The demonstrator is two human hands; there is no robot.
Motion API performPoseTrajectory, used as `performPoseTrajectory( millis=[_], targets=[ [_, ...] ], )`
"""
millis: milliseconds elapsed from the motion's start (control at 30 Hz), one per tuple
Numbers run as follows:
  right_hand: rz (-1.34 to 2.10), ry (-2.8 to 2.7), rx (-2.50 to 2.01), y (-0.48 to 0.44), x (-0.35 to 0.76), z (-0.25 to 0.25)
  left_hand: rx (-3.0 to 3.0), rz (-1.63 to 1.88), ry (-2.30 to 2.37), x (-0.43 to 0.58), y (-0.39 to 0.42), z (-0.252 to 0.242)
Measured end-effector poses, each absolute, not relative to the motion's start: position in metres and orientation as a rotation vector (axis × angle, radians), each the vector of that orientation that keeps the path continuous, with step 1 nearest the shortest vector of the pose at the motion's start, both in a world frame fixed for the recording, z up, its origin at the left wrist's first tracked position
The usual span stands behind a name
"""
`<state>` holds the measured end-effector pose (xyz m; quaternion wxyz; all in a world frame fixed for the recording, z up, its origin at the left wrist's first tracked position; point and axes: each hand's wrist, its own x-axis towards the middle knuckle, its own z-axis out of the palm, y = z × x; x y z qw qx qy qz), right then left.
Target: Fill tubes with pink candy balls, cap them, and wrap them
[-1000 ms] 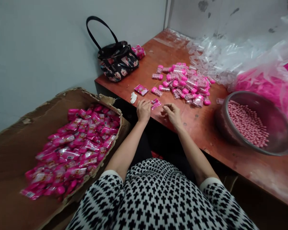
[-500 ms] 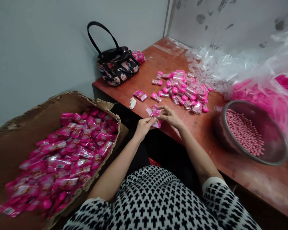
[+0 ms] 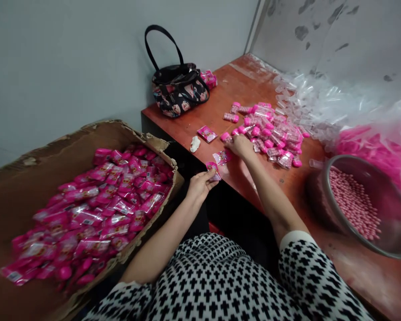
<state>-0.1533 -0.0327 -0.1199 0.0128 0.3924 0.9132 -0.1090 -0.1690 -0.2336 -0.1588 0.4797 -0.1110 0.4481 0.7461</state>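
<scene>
My left hand (image 3: pixel 200 183) is closed in a pinch on a small pink packet (image 3: pixel 214 171), held just off the near edge of the red-brown table (image 3: pixel 220 107). My right hand (image 3: pixel 241 145) reaches over the table to the near side of a pile of pink-capped clear tubes (image 3: pixel 270 131). Its fingers curl onto one pink-capped tube (image 3: pixel 225 136) at the pile's edge. A second pink packet (image 3: pixel 222 157) lies on the table between my hands.
A torn cardboard box (image 3: pixel 160 143) of filled pink packets stands at the left. On the table are a flowered handbag (image 3: pixel 180 91), another packet (image 3: pixel 206 133), a white scrap (image 3: pixel 195 143), a metal bowl (image 3: pixel 324 187) of pink balls, and plastic bags (image 3: pixel 324 104) of empty tubes.
My hands have parted. The right hand let go of the packet and reached forward to the tube pile. The left hand kept a packet and drew slightly back.
</scene>
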Motion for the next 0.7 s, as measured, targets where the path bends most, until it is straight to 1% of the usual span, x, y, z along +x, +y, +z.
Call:
performPoseTrajectory(
  millis=[67, 133, 167, 200, 267, 333, 433, 567, 700],
  targets=[
    [-0.434, 2.877, 1.216, -0.034, -0.144, -0.119, -0.438, 1.886, 1.000, -0.171, -0.232, -0.154],
    [-0.636, 2.972, 1.256, -0.046, -0.125, -0.116, -0.575, 1.927, 0.924, -0.171, -0.230, -0.149],
    [-0.815, 3.022, 1.279, -0.056, -0.113, -0.115, -0.628, 1.941, 0.893, -0.171, -0.229, -0.147],
    [-1.071, 3.030, 1.278, -0.069, -0.100, -0.113, -0.667, 1.954, 0.863, -0.171, -0.228, -0.145],
    [-1.636, 2.840, 1.204, -0.100, -0.073, -0.113, -0.709, 1.982, 0.813, -0.170, -0.225, -0.143],
    [-1.977, 2.629, 1.141, -0.133, -0.052, -0.117, -0.713, 1.999, 0.787, -0.167, -0.223, -0.143],
    [-2.122, 2.499, 1.156, -0.171, -0.034, -0.128, -0.650, 1.999, 0.752, -0.158, -0.219, -0.143],
    [-2.081, 2.542, 1.275, -0.188, -0.029, -0.142, -0.518, 2.032, 0.683, -0.144, -0.216, -0.140],
    [-2.030, 2.601, 1.342, -0.185, -0.026, -0.146, -0.449, 2.046, 0.730, -0.131, -0.215, -0.138]
  ],
)
